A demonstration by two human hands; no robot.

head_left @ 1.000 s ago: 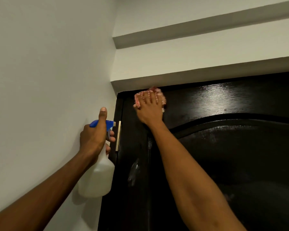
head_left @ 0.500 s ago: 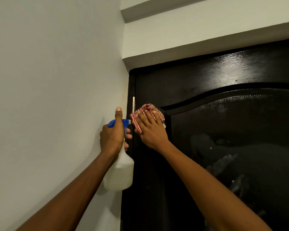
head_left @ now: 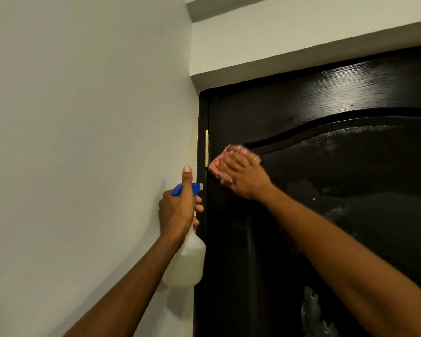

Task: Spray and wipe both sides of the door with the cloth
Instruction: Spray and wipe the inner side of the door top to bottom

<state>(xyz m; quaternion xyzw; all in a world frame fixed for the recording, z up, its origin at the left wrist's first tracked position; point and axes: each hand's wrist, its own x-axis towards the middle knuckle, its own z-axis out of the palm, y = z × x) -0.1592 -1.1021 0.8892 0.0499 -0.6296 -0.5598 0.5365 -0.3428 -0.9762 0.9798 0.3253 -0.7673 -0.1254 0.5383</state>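
Against dark door [head_left: 326, 215], right hand [head_left: 247, 178] presses red-checked cloth [head_left: 220, 166], fingers spread flat, blurred. Left hand [head_left: 178, 210] grips spray bottle [head_left: 187, 263], thumb raised.

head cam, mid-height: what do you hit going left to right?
White wall → left hand gripping the spray bottle → brass hinge → red checked cloth pressed flat under the right hand → dark door panel.
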